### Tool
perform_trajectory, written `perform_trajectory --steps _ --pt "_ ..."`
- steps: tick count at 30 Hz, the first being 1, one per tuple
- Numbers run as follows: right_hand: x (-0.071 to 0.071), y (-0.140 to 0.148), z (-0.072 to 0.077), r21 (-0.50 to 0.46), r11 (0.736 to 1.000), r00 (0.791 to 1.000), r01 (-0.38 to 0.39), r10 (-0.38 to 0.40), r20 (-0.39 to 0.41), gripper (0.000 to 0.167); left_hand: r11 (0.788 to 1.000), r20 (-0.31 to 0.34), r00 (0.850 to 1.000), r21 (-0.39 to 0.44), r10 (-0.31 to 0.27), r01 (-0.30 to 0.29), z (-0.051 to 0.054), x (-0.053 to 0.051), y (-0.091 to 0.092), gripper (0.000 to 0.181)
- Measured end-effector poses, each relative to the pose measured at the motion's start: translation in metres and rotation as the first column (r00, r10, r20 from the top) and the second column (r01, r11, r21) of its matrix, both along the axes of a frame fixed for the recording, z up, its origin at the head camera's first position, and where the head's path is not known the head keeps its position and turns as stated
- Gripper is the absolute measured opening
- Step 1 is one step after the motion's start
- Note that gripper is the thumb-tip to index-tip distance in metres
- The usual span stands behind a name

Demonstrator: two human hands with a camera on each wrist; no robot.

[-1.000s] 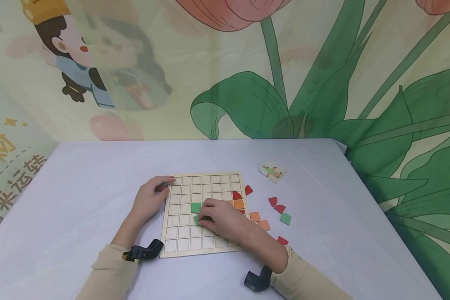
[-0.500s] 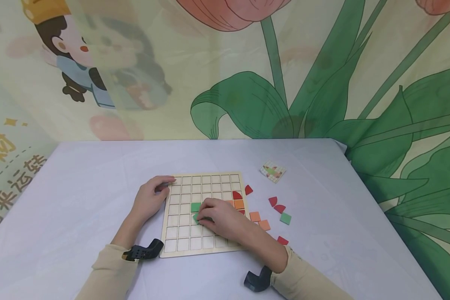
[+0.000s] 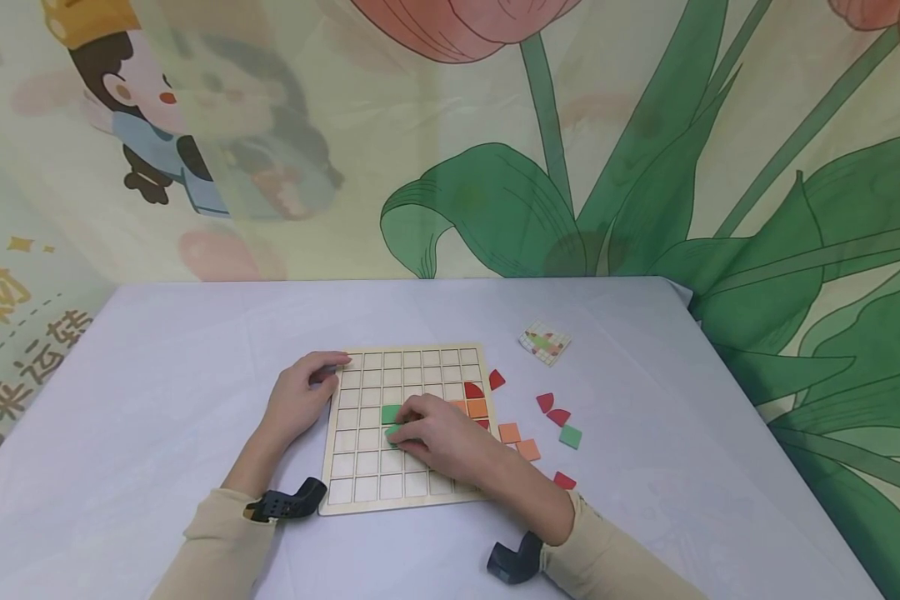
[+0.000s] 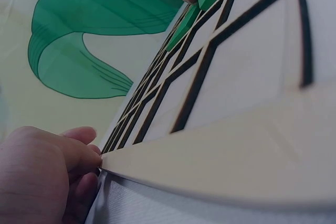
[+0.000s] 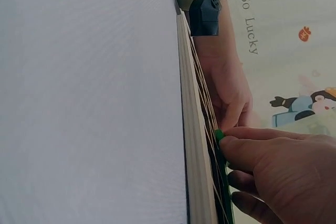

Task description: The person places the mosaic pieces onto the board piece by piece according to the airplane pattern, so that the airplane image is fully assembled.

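A wooden grid board (image 3: 345,486) lies on the white table. At its far left corner my left hand (image 3: 303,393) grips the frame; in the left wrist view, that hand's fingertips (image 4: 93,157) meet the board's edge. Over the middle of the grid, my right hand (image 3: 450,437) pinches a green square tile (image 3: 392,437) between thumb and fingers. The tile (image 5: 219,135) also shows at the right wrist's fingertips. Just beyond it, another green tile (image 3: 391,414) sits in a cell. My right hand partly hides orange tiles (image 3: 477,408) and red quarter-round tiles (image 3: 473,390) on the board.
Right of the board lie loose orange tiles (image 3: 528,450), several red pieces (image 3: 558,417) and a green tile (image 3: 570,437). A small pattern card (image 3: 545,342) rests farther back. A printed curtain (image 3: 307,208) hangs behind the table.
The green tile under my right fingertips has turned a little and lies more nearly in line with the grid. My right fingers have shifted slightly; my left hand stays put.
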State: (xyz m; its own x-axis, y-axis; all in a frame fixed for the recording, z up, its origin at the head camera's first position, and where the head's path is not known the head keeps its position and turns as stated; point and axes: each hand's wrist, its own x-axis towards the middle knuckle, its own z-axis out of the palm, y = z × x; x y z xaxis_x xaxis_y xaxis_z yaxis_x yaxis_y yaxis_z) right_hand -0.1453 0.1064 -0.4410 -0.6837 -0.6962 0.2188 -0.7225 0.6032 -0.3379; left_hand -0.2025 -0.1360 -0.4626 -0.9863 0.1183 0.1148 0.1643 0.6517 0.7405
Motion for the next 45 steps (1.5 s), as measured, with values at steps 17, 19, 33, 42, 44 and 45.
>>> perform_trajectory --steps 17,19,33,42,44,45 --pt "-0.0012 -0.0004 -0.0035 0.033 0.999 0.998 -0.012 0.014 -0.064 0.017 1.000 0.004 1.000 0.011 -0.003 0.003 -0.0017 -0.0009 -0.0012 0.032" --pt "-0.0012 -0.0006 -0.0037 0.034 0.999 0.998 -0.010 0.012 -0.062 0.018 1.000 0.002 1.000 0.011 -0.005 0.005 -0.0020 -0.0011 -0.0017 0.033" --pt "-0.0005 -0.0004 -0.0033 0.000 1.000 1.000 -0.010 0.010 -0.025 0.018 1.000 -0.009 1.000 0.003 -0.002 0.002 -0.0021 -0.0016 -0.0010 0.032" --pt "-0.0012 -0.0011 -0.0044 -0.047 0.999 1.000 0.013 -0.013 0.014 0.010 1.000 0.001 1.000 0.011 -0.005 0.005 -0.0013 -0.0010 -0.0012 0.033" --pt "-0.0011 -0.0015 -0.0042 -0.046 0.999 1.000 0.024 -0.024 0.017 0.009 1.000 0.000 1.000 0.011 -0.001 0.001 -0.0010 -0.0009 -0.0007 0.032" --pt "-0.0010 -0.0016 -0.0041 -0.046 0.999 0.999 0.029 -0.028 0.018 0.008 1.000 -0.001 1.000 0.011 0.000 0.000 -0.0009 -0.0009 -0.0006 0.032"
